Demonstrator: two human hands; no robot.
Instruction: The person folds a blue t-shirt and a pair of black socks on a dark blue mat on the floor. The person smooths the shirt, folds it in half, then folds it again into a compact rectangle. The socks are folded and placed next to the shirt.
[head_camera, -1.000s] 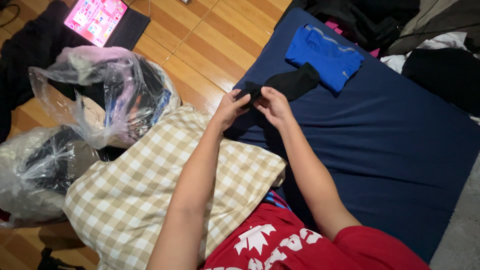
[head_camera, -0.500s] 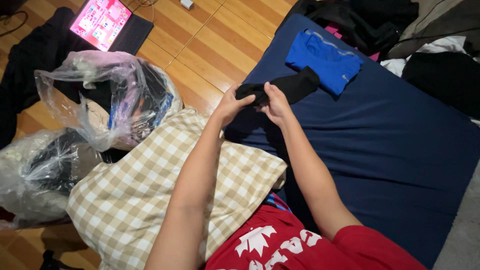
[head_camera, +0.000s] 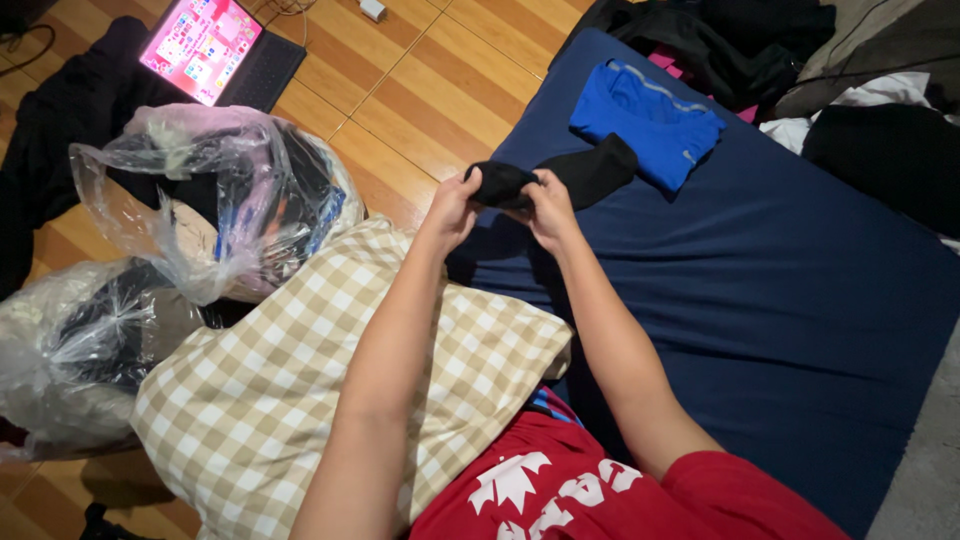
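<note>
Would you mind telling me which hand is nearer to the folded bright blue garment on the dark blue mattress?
Right. The right hand grips the black sock just below-left of the blue garment; the left hand holds the sock's other end, farther left.

Black sock (head_camera: 500, 183): matt knit cloth, soft, gripped between left hand (head_camera: 452, 208) and right hand (head_camera: 548, 207). Mattress cover (head_camera: 780, 290) beneath the hands: navy woven cloth, matt, smooth. Blue garment (head_camera: 645, 110) beyond the right hand: smooth cloth, slight sheen. Pillow (head_camera: 300, 390) under the left forearm: checked cotton-like cloth, matt. Bags (head_camera: 200, 200) left of the left hand: clear, glossy, crinkled plastic. Floor (head_camera: 420, 90): polished wood.
</note>
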